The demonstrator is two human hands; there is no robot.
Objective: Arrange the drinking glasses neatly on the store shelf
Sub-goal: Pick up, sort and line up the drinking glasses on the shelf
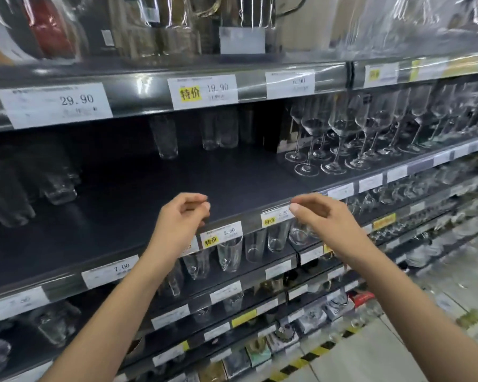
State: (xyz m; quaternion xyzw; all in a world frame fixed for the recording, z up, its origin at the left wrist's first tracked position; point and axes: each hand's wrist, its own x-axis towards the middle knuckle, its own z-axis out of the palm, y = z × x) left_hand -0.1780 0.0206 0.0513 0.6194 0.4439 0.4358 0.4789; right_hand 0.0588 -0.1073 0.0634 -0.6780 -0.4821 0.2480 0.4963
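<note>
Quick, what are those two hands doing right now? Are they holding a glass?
Left hand: fingers loosely curled, holding nothing.
Right hand: fingers loosely curled, holding nothing, fingertips close to a price label.

My left hand (pixel 181 216) and right hand (pixel 323 216) hover apart at the near edge of the dark shelf (pixel 232 183), fingers loosely curled, holding nothing. Far back stand a few tall tumblers (pixel 164 139). Wine glasses (pixel 340 139) crowd the right and blurred glasses (pixel 58 186) sit left. Plain tumblers (pixel 229 255) line the level below.
</note>
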